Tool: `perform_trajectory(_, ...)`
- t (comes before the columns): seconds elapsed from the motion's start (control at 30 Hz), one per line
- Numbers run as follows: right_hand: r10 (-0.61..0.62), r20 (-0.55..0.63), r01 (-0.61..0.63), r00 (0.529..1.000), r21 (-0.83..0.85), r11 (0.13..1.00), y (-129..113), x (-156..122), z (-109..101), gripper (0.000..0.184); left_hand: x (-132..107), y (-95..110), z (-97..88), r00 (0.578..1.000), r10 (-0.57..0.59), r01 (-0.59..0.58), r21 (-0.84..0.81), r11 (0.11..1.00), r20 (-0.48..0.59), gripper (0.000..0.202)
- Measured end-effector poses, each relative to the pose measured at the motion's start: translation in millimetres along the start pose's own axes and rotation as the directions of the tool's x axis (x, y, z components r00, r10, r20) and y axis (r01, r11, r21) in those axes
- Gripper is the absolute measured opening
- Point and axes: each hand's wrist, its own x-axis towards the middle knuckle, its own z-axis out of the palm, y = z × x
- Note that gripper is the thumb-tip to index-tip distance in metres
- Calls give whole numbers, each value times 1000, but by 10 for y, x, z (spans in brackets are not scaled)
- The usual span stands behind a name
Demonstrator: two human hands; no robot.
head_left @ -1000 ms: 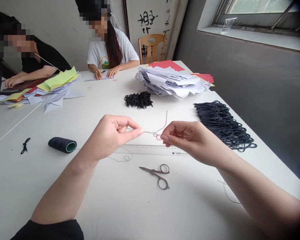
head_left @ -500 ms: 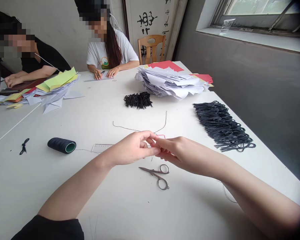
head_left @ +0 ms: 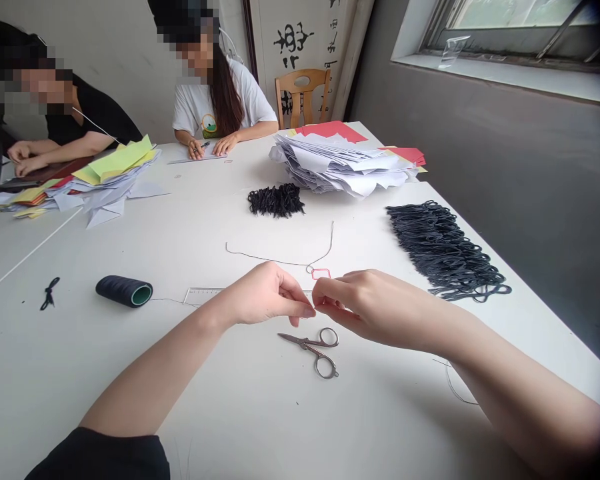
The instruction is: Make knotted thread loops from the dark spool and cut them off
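My left hand is closed in a pinch above the table, and my right hand pinches right beside it, fingertips almost touching. Between them they seem to hold a dark thread, too thin to see clearly at the fingers. Just beyond lies a thin cord with a small loop and two spread ends, next to a pink-red rectangular outline. Under the hands is a clear ruler, partly hidden. Scissors lie spread below my fingers. A dark thread spool rests to the left, its thread running toward my left wrist.
A small black knotted cord lies far left. Bundles of black loops and dark looped cords lie beyond my hands. Paper piles stand at the back and left. Two people sit across the table.
My hands have drawn slightly apart at the fingertips, uncovering the cord's small loop and the pink-red outline. The person at far left has shifted a hand.
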Motion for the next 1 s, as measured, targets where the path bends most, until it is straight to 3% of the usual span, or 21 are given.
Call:
perform_trajectory(0.13,-52,-81,49,995,-36,998,17,-6,11,12,-25,30,13,998,16,-21,-67,998,-63,27)
perform_trajectory(0.23,-88,-82,83,993,-61,995,1,2,31,12,-21,45,42,999,34,-23,-243,970,42,38)
perform_trajectory(0.3,-88,-53,85,995,-65,994,-17,12,43,14,-8,32,53,996,47,-23,-295,955,74,27)
perform_trajectory(0.37,-72,-35,69,997,-67,995,-34,20,50,17,4,2,46,999,20,-10,-262,965,34,16)
perform_trajectory(0.53,-10,-33,11,999,11,1000,59,49,29,16,-19,-40,-18,997,-48,37,-159,987,-64,22)
perform_trajectory(0.63,177,-78,-168,981,107,980,338,146,-9,14,-37,-16,-47,993,-33,10,-194,981,-116,23)
perform_trajectory(0.7,419,-109,-404,901,134,905,606,269,-32,12,-31,1,-57,985,-21,-19,-228,973,-169,24)
perform_trajectory(0.77,628,-96,-615,773,132,777,877,430,-35,15,-14,7,-62,974,-16,-46,-267,963,-225,24)
perform_trajectory(0.87,746,-106,-734,658,132,666,1182,696,29,28,11,4,-73,952,-22,-88,-343,935,-305,26)
perform_trajectory(1.0,817,-122,-801,563,163,576,1349,973,194,31,16,-4,-126,945,-1,-152,-443,883,-327,26)
